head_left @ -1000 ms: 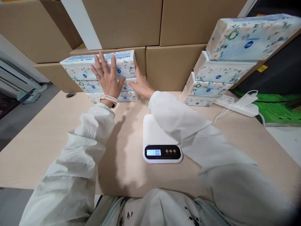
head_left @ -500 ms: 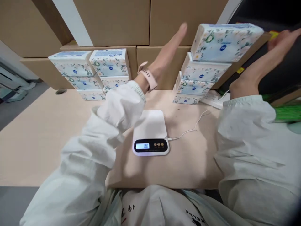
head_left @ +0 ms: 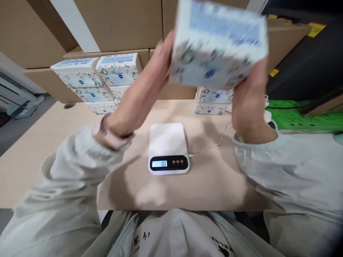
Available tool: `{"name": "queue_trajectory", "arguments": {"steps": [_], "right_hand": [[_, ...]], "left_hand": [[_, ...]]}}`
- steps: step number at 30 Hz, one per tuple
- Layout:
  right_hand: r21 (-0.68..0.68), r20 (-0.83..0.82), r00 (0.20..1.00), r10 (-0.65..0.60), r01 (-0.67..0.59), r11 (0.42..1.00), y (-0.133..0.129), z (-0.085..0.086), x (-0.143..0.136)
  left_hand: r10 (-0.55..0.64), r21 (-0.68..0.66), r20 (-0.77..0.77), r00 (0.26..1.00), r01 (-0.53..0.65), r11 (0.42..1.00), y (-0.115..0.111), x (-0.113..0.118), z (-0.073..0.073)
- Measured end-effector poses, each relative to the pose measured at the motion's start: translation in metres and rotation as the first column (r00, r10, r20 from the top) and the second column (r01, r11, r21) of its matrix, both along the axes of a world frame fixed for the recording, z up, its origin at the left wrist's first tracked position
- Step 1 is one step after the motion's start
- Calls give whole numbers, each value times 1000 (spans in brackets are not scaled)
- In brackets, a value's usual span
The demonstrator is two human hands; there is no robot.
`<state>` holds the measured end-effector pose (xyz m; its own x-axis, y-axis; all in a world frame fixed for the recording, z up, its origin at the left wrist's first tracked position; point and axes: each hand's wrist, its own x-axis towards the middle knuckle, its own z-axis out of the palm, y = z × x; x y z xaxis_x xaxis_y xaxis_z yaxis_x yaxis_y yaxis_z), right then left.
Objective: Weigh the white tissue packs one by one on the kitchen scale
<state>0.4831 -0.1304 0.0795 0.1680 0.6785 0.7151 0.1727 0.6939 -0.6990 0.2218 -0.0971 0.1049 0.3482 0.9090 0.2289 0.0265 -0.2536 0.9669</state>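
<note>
Between my two hands a floral white-and-blue tissue pack hangs in the air, blurred by motion, above the right-hand stack. My left hand presses its left side, and my right hand grips its lower right side. Below, on the table, lies a white scale with nothing on its plate; its display reads 0.0. The right-hand stack of tissue packs is partly hidden behind the held pack. Two more stacks stand at the back left, the outer one beside the inner one.
Cardboard boxes form a wall behind the table. A white cable runs from the scale towards the back right. At the right are a green crate and a dark surface with yellow labels.
Both hands have closed in on a tissue pack from the right-hand stack. That pack is now lifted off, nearer the camera and further left.
</note>
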Motion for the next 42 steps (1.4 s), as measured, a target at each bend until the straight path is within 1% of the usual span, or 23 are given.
{"name": "queue_trajectory", "arguments": {"steps": [1,2,3,5,6,8,9,10,12,14,15,18,22,26,31,33,38,40,42], "right_hand": [[-98,34,999,38,-34,995,-16,-13,-18],[-217,51,994,94,-81,973,-31,-28,-33],[-331,52,986,159,-133,934,-44,-44,-46],[-487,18,971,238,-200,850,-64,-76,-63],[-540,5,966,258,-214,814,-70,-91,-67],[-610,19,966,259,-194,768,-76,-116,-69],[-628,38,968,249,-170,760,-78,-125,-68],[-636,60,970,236,-145,758,-79,-132,-66],[-631,98,975,197,-92,770,-83,-140,-60],[-598,93,990,108,-31,801,-88,-143,-53],[-579,78,996,47,7,815,-90,-144,-50],[-548,22,993,-115,108,829,-95,-144,-41],[-514,-28,978,-207,163,842,-97,-143,-38],[-501,-41,964,-265,209,840,-99,-136,-42],[-447,58,936,-347,335,829,-98,-129,-45],[-424,55,922,-383,369,827,-96,-130,-46],[-430,-63,902,-427,362,827,-94,-134,-48],[-407,-90,900,-426,357,841,-94,-135,-48],[-361,-80,900,-428,374,854,-94,-134,-47]], "left_hand": [[5,-14,9,1000,-5,1000,-22,-22,-17],[4,-30,16,1000,-4,1000,-42,-40,-34],[1,-44,24,1000,0,999,-61,-54,-50],[-23,-81,33,999,25,996,-88,-73,-76],[-53,-102,34,998,56,993,-96,-78,-87],[-124,-144,23,992,126,982,-101,-87,-105],[-138,-153,10,990,137,979,-99,-92,-114],[-122,-154,-5,993,119,981,-96,-96,-122],[-14,-152,-14,1000,11,988,-88,-105,-137],[98,-170,15,995,-94,981,-81,-113,-150],[133,-189,39,990,-123,974,-78,-116,-154],[185,-241,100,978,-157,958,-73,-120,-160],[196,-273,139,971,-153,950,-72,-119,-160],[201,-257,121,972,-165,952,-74,-119,-159],[210,-226,114,971,-180,957,-75,-119,-156],[216,-223,119,969,-186,957,-75,-118,-155],[234,-204,123,964,-207,957,-75,-117,-156],[237,-185,125,963,-212,960,-75,-118,-157],[235,-171,127,964,-212,962,-75,-119,-158]]}}
